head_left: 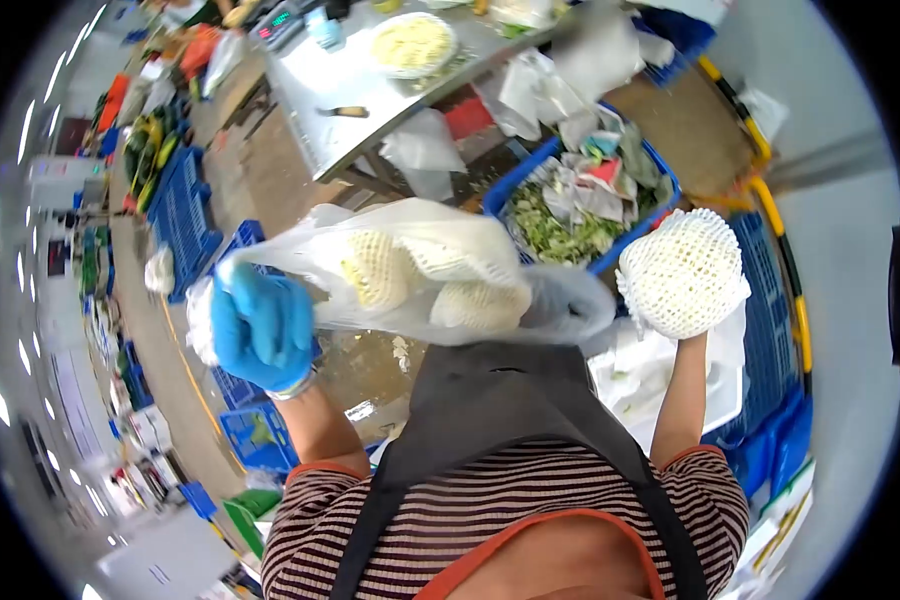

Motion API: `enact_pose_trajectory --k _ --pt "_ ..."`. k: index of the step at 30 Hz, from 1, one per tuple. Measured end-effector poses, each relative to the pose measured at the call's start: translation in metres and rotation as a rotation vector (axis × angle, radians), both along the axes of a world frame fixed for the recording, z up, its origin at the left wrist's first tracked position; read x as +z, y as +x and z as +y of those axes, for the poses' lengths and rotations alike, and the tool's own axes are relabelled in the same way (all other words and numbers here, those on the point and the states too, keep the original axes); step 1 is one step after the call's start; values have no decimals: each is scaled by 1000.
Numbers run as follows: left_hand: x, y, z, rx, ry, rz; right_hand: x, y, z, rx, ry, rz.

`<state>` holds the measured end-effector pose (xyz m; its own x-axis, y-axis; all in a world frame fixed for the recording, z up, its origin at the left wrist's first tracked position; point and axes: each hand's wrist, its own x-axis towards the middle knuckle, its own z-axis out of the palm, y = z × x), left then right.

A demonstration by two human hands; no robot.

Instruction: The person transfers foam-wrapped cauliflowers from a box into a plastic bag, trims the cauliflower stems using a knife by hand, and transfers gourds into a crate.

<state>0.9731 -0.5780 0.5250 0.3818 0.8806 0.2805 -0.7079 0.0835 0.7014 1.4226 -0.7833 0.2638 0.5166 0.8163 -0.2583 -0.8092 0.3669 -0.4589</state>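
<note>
My left hand [263,328], in a blue glove, grips the gathered end of a clear plastic bag [340,225]. The bag stretches to the right in front of the dark apron, with several pale items in white foam netting [482,305] inside. On the right, a round item in white foam netting [682,272] sits at the end of my raised right forearm. My right hand [692,343] is mostly hidden behind this item and holds it; its fingers do not show.
A metal table [355,135] ahead bears a knife [343,111], a scale and a bowl of pale food. A blue crate [638,238] holds leafy scraps and plastic. Below the right item is a white container [722,400]. Blue pallets [183,220] stand at left.
</note>
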Motion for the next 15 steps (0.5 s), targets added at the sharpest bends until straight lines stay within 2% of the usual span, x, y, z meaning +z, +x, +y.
enact_pose_trajectory --k 2,4,6,7,8,9,11,12,14,15 --pt "20 -30 16 77 248 17 0 -21 25 74 23 15" --pt "41 -61 31 93 363 -1 -1 -47 53 142 50 34" --pt "48 -108 45 288 507 19 -1 -78 82 205 59 48" --pt "54 -131 47 300 622 58 0 -92 92 231 65 53" --pt "59 -153 49 421 664 70 1 -107 104 255 61 48" --pt "57 -184 51 847 693 172 2 -126 117 274 53 42" --pt "67 -227 70 845 659 -14 5 -164 144 304 32 29" --pt "82 -238 86 411 597 -295 7 -184 159 312 21 22" --pt "87 -277 111 383 667 -264 8 -223 186 326 -1 19" --pt "86 -311 116 511 690 -150 9 -243 200 332 -18 19"
